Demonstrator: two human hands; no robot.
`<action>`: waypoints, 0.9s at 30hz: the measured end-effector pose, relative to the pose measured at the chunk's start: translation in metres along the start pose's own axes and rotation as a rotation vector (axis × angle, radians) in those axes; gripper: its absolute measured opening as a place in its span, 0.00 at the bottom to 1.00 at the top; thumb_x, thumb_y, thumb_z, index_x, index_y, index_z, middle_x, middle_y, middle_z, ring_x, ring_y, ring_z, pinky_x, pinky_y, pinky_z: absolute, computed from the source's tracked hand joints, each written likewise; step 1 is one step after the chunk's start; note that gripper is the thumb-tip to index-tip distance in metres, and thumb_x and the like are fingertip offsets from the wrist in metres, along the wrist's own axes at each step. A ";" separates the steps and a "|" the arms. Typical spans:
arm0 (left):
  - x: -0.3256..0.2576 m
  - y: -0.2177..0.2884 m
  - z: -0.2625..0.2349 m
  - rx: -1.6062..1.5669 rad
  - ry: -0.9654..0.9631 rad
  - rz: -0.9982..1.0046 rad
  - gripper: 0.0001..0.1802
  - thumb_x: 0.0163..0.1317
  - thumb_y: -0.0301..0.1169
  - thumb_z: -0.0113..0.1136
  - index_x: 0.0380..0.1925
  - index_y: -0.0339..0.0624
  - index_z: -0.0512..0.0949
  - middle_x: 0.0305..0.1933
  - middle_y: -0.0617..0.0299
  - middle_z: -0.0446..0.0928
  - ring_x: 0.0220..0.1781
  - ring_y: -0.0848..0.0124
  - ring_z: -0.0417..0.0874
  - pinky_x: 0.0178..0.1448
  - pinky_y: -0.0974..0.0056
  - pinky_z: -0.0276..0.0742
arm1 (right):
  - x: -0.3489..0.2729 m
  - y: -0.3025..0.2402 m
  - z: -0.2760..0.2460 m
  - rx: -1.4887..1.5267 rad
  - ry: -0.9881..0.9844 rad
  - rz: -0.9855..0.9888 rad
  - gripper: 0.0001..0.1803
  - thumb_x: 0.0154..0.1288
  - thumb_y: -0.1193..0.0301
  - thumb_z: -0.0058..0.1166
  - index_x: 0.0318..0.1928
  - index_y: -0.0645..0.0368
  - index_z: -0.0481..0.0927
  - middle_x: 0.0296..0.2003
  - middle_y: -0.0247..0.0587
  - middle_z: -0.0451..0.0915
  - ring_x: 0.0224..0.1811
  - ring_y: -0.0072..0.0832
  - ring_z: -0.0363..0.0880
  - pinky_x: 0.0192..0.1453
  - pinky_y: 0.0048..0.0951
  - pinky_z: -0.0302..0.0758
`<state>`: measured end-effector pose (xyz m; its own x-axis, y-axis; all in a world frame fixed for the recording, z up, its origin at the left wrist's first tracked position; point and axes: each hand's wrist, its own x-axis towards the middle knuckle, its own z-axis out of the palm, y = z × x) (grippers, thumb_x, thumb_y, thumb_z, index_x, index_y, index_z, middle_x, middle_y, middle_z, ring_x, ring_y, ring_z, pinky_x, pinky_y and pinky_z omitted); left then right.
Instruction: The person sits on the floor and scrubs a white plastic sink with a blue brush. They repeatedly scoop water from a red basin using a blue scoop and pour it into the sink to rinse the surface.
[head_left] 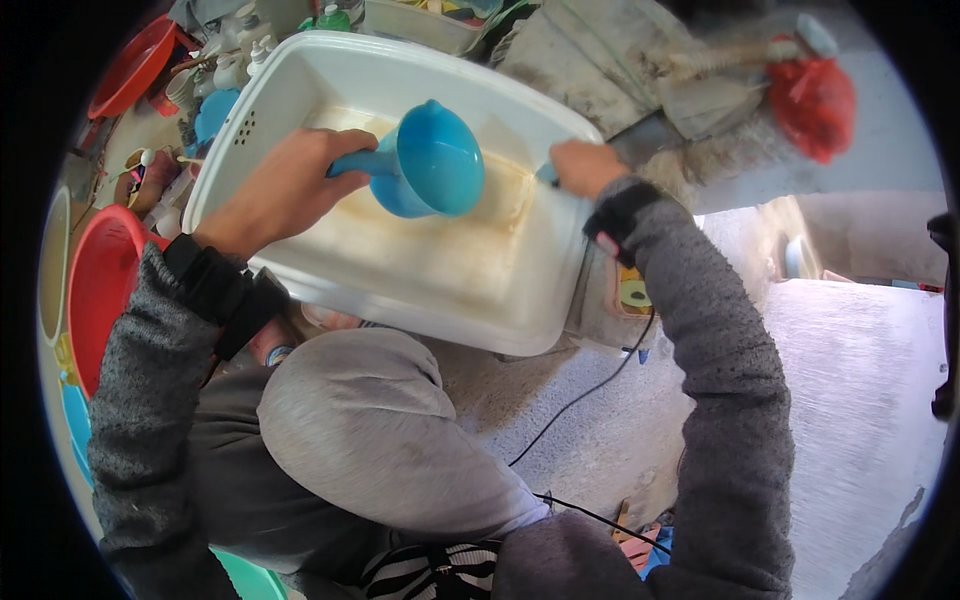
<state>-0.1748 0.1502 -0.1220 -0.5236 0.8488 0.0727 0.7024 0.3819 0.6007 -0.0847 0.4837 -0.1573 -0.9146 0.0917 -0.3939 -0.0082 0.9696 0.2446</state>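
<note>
A blue plastic water dipper [436, 165] is tilted over the white tub, its handle gripped in my left hand [300, 180]. Its bowl faces up toward me, and I see no clear contents in it. My right hand [588, 168] is closed at the tub's right inner wall. A small blue piece [546, 174] pokes out from its fingers; the rest is covered, so its kind is unclear. Both hands are over the large white plastic tub [420, 318], whose bottom carries brownish stains. A cluster of small holes marks its left wall.
Red basins [100, 290] stand at the left, near bottles and small containers. A green-capped bottle [333, 17] is behind the tub. Red plastic bag [812, 108] lies at the far right. A black cable [585, 395] crosses the floor beside my knees.
</note>
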 end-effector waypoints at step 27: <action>0.004 0.032 0.011 0.065 -0.101 0.217 0.19 0.56 0.25 0.62 0.50 0.43 0.76 0.38 0.52 0.76 0.39 0.51 0.78 0.43 0.52 0.73 | -0.159 -0.035 -0.007 0.141 0.057 -0.473 0.03 0.52 0.71 0.53 0.26 0.56 0.78 0.23 0.44 0.77 0.28 0.43 0.80 0.29 0.41 0.74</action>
<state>-0.1494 0.1697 -0.1116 -0.3081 0.9447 0.1125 0.8246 0.2062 0.5268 0.0576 0.4336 -0.0970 -0.8443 -0.3749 -0.3828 -0.3768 0.9234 -0.0732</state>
